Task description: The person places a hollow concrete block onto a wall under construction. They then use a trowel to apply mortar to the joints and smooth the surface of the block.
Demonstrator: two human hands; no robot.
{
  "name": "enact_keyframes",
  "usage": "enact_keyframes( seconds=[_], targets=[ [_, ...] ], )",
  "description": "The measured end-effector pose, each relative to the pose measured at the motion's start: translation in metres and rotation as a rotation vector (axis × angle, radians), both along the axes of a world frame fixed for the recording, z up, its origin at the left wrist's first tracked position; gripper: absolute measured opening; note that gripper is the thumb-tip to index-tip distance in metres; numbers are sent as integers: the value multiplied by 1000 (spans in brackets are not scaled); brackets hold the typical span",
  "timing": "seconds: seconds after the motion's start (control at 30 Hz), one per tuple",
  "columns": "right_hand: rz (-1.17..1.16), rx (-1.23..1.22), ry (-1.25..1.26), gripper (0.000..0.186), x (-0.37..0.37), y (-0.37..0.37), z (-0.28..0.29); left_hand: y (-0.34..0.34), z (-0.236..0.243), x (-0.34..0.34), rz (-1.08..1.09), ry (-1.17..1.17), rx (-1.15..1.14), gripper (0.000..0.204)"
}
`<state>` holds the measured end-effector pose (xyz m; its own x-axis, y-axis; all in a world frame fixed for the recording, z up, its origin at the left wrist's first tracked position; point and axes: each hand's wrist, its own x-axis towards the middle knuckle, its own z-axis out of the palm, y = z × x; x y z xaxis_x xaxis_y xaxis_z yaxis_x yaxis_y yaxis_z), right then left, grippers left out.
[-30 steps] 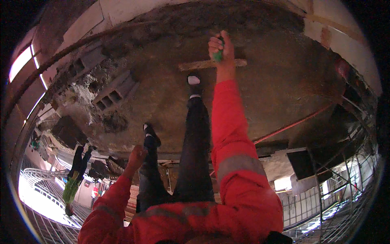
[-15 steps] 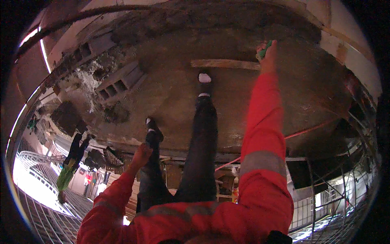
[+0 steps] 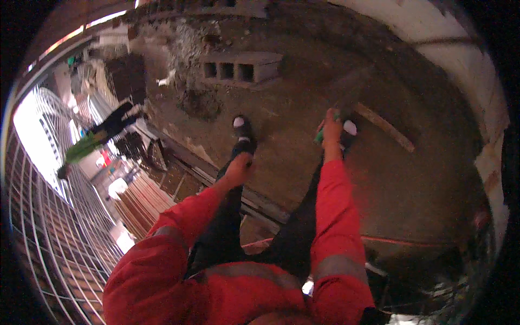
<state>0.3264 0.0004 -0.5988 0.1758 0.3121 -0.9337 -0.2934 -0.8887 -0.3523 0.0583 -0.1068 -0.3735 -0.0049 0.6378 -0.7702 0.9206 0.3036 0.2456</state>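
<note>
1. Right hand (image 3: 331, 125) is stretched out at 12 o'clock, fingers wrapped round a small green thing (image 3: 320, 135); what it is cannot be told.
2. Left hand (image 3: 239, 169) hangs lower at 10 o'clock from the right, fingers curled loosely, holding nothing that shows.
3. Both sleeves are red with grey bands.
4. Block (image 3: 242, 67) with 3 holes lies at 11 o'clock on the dirt floor (image 3: 422, 189).
5. Plank (image 3: 385, 127) lies at 2 o'clock, near the right hand.
6. Mesh (image 3: 49, 238) fills the 8 o'clock side.
</note>
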Motion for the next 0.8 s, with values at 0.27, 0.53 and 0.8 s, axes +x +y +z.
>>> enact_keyframes(
  seconds=[0.27, 0.53, 0.8],
  targets=[
    [634, -131, -108, 47, -175, -114, -63, 114, -154, -209, 272, 414, 340, 68],
    [1585, -88, -455, 36, -220, -140, -85, 223, -274, -399, 480, 151, 326, 85],
    [639, 279, -571, 70, -289, 48, -37, 231, -252, -382, 898, 347, 272, 73]
  ],
)
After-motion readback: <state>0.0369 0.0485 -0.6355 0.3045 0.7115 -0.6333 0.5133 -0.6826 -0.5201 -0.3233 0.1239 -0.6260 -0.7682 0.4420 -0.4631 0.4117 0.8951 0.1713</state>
